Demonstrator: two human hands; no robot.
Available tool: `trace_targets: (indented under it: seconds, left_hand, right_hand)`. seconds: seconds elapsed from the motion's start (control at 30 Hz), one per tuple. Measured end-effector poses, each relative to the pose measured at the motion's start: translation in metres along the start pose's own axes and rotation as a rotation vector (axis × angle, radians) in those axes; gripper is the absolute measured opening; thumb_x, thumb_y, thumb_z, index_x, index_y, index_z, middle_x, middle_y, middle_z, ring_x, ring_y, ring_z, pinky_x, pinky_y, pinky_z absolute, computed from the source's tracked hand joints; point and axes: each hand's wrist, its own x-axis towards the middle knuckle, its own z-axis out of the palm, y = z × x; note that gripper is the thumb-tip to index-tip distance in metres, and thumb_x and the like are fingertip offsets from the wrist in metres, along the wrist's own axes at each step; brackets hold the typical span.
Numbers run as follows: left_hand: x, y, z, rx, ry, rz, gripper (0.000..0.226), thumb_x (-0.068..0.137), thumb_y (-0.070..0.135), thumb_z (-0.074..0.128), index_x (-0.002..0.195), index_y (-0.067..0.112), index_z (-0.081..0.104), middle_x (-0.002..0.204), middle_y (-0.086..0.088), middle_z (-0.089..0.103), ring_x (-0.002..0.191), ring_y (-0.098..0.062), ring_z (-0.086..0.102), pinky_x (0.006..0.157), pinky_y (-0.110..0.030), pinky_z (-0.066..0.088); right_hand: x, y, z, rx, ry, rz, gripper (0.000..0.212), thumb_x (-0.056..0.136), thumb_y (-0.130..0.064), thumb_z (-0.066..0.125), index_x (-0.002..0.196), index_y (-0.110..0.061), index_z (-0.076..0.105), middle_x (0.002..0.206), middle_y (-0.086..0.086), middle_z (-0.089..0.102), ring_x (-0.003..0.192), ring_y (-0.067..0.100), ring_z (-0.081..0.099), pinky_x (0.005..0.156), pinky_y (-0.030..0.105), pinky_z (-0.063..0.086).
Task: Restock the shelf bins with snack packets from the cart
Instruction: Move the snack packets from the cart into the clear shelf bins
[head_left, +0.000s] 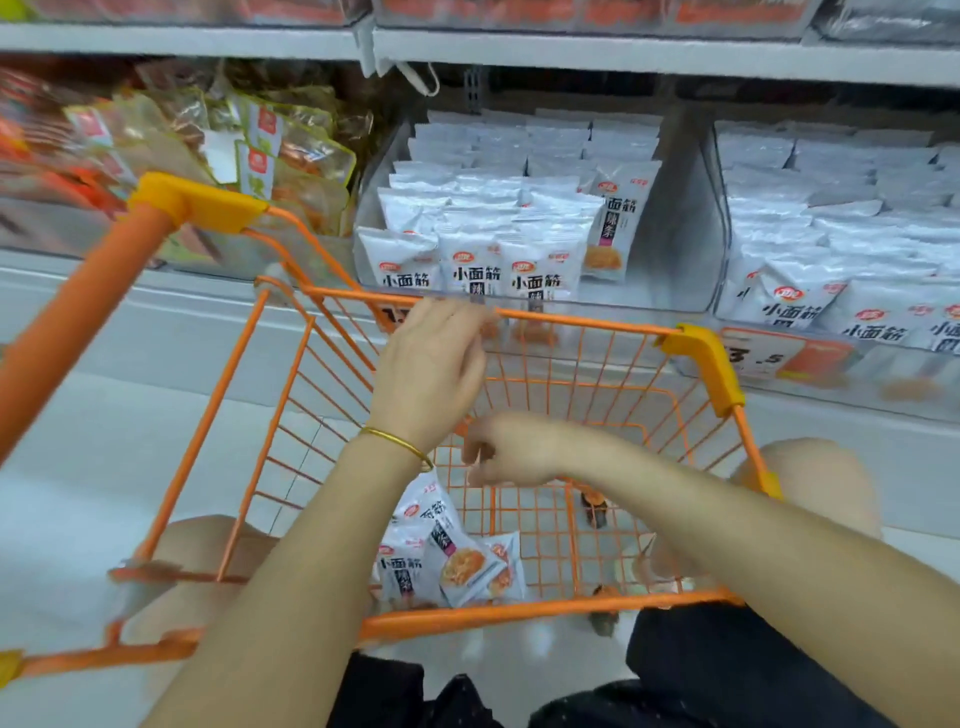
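Note:
Several white snack packets lie in the near left corner of the orange wire cart. My left hand, a gold bangle on its wrist, hovers at the cart's far rim just below the middle shelf bin, fingers loosely bent and nothing in them. That bin holds rows of the same white packets, with a gap on its right side. My right hand reaches down into the cart above the loose packets, fingers curled and blurred, with nothing visible in them.
A second clear bin of white packets stands to the right, with an orange price tag below it. At the left a bin holds brown and yellow packets. The cart handle juts out at the left. My knees flank the cart.

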Motion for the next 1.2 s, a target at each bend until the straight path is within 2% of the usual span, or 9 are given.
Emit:
trace_targets:
  seconds: [0.13,0.27,0.4,0.47,0.57,0.77,0.97,1.1,1.2]
  left_hand:
    - [0.002,-0.002,0.008,-0.09,-0.047,-0.08,0.029,0.084,0.009,0.046,0.103,0.017,0.066,0.097,0.002,0.066,0.094,-0.022,0.053,0.081,-0.036,0.044]
    - [0.001,-0.004,0.013,-0.068,-0.134,-0.073,0.027,0.087,0.009,0.047,0.105,0.015,0.066,0.094,0.001,0.066,0.092,-0.022,0.05,0.078,-0.04,0.047]
    - [0.0,0.002,0.011,-0.068,-0.158,-0.066,0.026,0.088,0.011,0.048,0.107,0.016,0.066,0.094,0.0,0.065,0.091,-0.021,0.05,0.079,-0.036,0.046]
    - [0.0,0.003,0.01,-0.093,-0.174,-0.093,0.025,0.089,0.014,0.049,0.107,0.017,0.066,0.095,0.003,0.066,0.091,-0.019,0.051,0.079,-0.034,0.045]
    - [0.0,0.006,0.008,-0.163,-0.202,-0.178,0.021,0.09,0.019,0.05,0.104,0.019,0.066,0.093,0.005,0.066,0.088,-0.014,0.055,0.078,-0.034,0.048]
    - [0.007,0.02,0.009,-0.382,-0.329,-0.344,0.029,0.084,0.04,0.062,0.105,0.019,0.061,0.095,0.006,0.061,0.086,-0.009,0.056,0.076,-0.029,0.048]
    - [0.037,0.049,0.0,-0.64,-0.283,-0.351,0.016,0.084,0.02,0.066,0.079,0.026,0.052,0.078,-0.001,0.061,0.068,-0.015,0.06,0.052,-0.022,0.051]
    - [0.064,0.063,-0.004,-0.714,-0.21,-0.337,0.013,0.084,0.017,0.067,0.083,0.019,0.054,0.081,-0.01,0.065,0.076,-0.027,0.064,0.063,-0.04,0.055]
    - [0.084,0.07,-0.006,-0.81,-0.076,-0.352,0.021,0.089,0.018,0.061,0.107,0.015,0.051,0.092,-0.005,0.063,0.085,-0.019,0.063,0.071,-0.033,0.055]
  right_hand:
    - [0.048,-0.003,0.046,0.074,-0.189,0.13,0.026,0.091,-0.023,0.059,0.078,0.0,0.053,0.062,0.008,0.053,0.055,0.026,0.058,0.046,0.023,0.04]
    - [0.062,-0.002,0.073,0.245,-0.153,0.158,0.021,0.087,-0.017,0.066,0.092,-0.009,0.047,0.081,0.004,0.05,0.064,0.014,0.047,0.053,0.022,0.038]
    - [0.057,0.008,0.083,0.344,-0.153,0.19,0.025,0.086,-0.009,0.065,0.075,-0.017,0.045,0.077,-0.003,0.047,0.071,0.011,0.049,0.055,0.019,0.037]
    - [0.05,0.014,0.072,0.466,-0.192,0.237,0.012,0.087,-0.002,0.062,0.097,-0.006,0.056,0.092,0.007,0.059,0.087,0.022,0.059,0.066,0.029,0.053]
    - [0.028,0.025,0.037,0.592,-0.182,0.241,0.025,0.09,0.002,0.056,0.114,-0.004,0.053,0.107,0.013,0.063,0.098,0.027,0.061,0.088,0.041,0.054]
    - [-0.051,0.057,-0.017,0.873,0.079,0.063,0.034,0.092,0.003,0.052,0.123,-0.011,0.051,0.108,0.003,0.066,0.1,0.025,0.065,0.088,0.043,0.054]
    - [-0.09,0.066,-0.03,1.04,0.364,0.06,0.034,0.089,-0.005,0.06,0.123,-0.005,0.052,0.115,0.017,0.066,0.099,0.028,0.066,0.083,0.043,0.055]
    - [-0.099,0.065,-0.053,0.975,0.47,0.036,0.028,0.085,0.0,0.064,0.113,-0.003,0.06,0.105,0.012,0.071,0.09,0.024,0.069,0.078,0.04,0.057]
    - [-0.102,0.067,-0.08,0.843,0.684,0.067,0.024,0.083,-0.002,0.067,0.106,-0.007,0.061,0.102,0.009,0.071,0.082,0.016,0.069,0.07,0.032,0.058]
